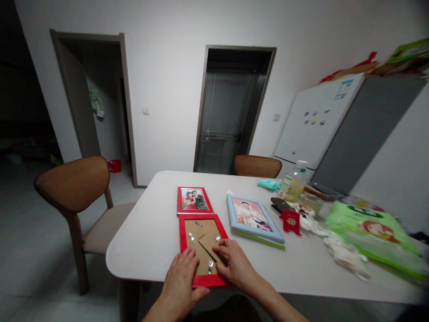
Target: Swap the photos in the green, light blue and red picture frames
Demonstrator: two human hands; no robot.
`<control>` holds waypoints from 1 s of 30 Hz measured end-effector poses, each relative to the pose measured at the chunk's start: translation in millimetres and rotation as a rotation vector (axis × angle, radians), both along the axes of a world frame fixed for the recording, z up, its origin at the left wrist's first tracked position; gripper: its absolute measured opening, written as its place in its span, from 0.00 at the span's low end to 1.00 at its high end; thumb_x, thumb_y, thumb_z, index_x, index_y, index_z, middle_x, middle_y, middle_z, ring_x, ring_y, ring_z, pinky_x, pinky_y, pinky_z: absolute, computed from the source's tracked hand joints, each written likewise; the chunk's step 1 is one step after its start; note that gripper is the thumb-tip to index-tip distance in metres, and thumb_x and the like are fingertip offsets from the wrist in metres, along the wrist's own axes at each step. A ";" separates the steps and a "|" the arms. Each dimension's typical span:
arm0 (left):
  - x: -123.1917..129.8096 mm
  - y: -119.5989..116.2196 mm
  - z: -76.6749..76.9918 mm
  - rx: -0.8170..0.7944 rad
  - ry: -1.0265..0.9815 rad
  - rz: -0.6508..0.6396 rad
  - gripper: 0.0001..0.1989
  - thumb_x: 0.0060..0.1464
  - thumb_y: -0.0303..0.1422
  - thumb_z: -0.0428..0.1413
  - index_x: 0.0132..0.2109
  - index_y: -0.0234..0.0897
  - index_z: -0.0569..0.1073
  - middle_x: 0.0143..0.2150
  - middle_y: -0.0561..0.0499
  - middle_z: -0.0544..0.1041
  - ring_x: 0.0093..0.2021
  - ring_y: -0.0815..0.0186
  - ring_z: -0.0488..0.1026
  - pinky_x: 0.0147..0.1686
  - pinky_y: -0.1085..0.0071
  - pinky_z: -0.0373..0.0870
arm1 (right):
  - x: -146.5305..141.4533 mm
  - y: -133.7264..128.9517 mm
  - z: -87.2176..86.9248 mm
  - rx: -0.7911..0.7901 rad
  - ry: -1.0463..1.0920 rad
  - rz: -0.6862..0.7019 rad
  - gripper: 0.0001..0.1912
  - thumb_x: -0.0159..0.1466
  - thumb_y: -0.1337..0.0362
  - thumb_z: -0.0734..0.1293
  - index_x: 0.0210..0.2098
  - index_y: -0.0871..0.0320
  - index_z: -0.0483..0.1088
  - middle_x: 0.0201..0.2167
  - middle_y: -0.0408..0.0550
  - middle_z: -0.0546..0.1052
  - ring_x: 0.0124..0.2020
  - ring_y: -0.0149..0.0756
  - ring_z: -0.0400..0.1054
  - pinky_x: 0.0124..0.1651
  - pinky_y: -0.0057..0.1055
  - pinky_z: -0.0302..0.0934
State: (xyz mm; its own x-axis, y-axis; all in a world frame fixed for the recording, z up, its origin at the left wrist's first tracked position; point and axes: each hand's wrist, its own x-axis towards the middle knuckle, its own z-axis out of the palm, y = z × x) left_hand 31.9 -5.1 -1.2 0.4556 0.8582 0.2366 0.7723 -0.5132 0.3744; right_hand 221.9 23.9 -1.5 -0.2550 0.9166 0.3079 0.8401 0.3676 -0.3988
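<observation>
A red picture frame [219, 281] lies face down on the table, its brown backing board [205, 255] facing up. Several small metal clips sit on the board, and a slanted dark slit marks a flap in its middle. My left hand [180, 278] rests over the frame's lower left side, fingers stretched out, thumb near the bottom edge. On the right side, my right hand [238, 264] touches the board close to a metal clip [217, 238], its thumb and fingertips bent but apart. Beyond it, a second red frame [178, 201] shows a photo of a couple.
A blue picture frame [275, 232] lies on a green-edged one at right. Past these are a red card stand [291, 222], a bottle [293, 181], a glass jar [310, 202], crumpled tissues [348, 257] and a green tissue pack [378, 232]. A chair [75, 183] stands left of the white table [147, 232].
</observation>
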 end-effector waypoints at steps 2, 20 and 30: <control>-0.2 -1.4 3.0 -0.014 0.002 0.016 0.26 0.38 0.38 0.60 0.45 0.30 0.68 0.54 0.37 0.63 0.55 0.53 0.57 0.53 0.55 0.55 | 1.0 -2.0 1.2 0.006 -0.020 0.006 0.17 0.46 0.69 0.61 0.37 0.56 0.71 0.37 0.50 0.68 0.39 0.39 0.60 0.42 0.33 0.54; 1.0 -3.3 16.6 -0.073 0.061 0.043 0.23 0.43 0.34 0.57 0.48 0.31 0.65 0.54 0.41 0.64 0.54 0.57 0.59 0.53 0.60 0.55 | 6.0 29.3 9.3 0.037 -0.242 -0.107 0.14 0.59 0.64 0.54 0.27 0.60 0.69 0.33 0.52 0.66 0.36 0.37 0.57 0.41 0.30 0.50; -1.4 -3.9 12.7 -0.077 0.021 0.044 0.27 0.43 0.34 0.57 0.51 0.30 0.63 0.54 0.41 0.64 0.54 0.59 0.59 0.53 0.63 0.55 | 11.5 28.4 3.3 0.041 -0.126 -0.139 0.12 0.57 0.69 0.54 0.29 0.60 0.68 0.33 0.50 0.65 0.35 0.34 0.59 0.40 0.28 0.53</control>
